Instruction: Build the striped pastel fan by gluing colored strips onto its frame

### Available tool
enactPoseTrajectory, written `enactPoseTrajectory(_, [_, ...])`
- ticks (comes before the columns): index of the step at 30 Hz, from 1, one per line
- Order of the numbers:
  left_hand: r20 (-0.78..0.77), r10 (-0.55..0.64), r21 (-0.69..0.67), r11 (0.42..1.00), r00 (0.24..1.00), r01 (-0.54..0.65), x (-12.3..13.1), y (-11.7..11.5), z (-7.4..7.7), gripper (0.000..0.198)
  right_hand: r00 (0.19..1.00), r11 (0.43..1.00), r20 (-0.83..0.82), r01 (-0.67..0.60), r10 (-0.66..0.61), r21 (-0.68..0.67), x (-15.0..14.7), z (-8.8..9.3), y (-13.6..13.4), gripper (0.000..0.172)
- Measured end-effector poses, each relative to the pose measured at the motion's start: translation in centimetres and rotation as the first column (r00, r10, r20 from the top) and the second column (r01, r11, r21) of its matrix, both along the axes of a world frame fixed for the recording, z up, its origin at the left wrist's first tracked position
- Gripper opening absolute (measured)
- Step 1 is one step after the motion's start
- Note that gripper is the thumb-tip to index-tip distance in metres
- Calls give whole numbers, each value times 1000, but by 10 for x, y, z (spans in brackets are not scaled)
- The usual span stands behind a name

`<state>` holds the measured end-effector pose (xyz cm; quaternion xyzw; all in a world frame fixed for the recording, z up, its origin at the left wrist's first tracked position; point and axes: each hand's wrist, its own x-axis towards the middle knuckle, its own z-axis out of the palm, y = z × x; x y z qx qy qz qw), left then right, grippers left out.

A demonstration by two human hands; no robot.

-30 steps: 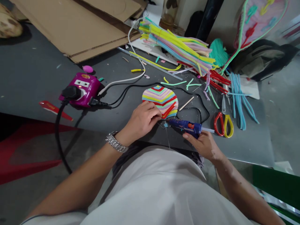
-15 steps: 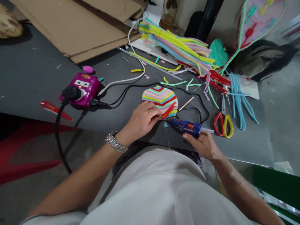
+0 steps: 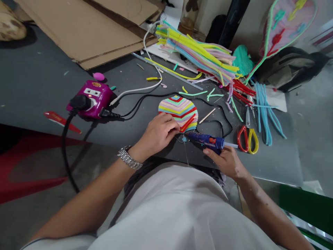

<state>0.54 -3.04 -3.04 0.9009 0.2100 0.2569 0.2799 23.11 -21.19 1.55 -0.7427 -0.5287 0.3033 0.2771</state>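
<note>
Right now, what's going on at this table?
A person is working at a dark table with bare hands. The left hand grips a round disc of coloured strips, and the right hand holds a blue hot glue gun, its tip near the disc's lower edge. A black cord runs to a purple power strip. Red-and-yellow scissors lie nearby.

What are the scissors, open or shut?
The scissors are shut: their blades lie closed together.
</note>
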Motion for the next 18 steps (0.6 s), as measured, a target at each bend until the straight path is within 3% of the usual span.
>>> enactPoseTrajectory(18, [8, -8, -6, 1000, 1000, 8, 0, 0, 0, 16, 999, 999, 5, -48, 48, -8, 1, 5, -2, 41])
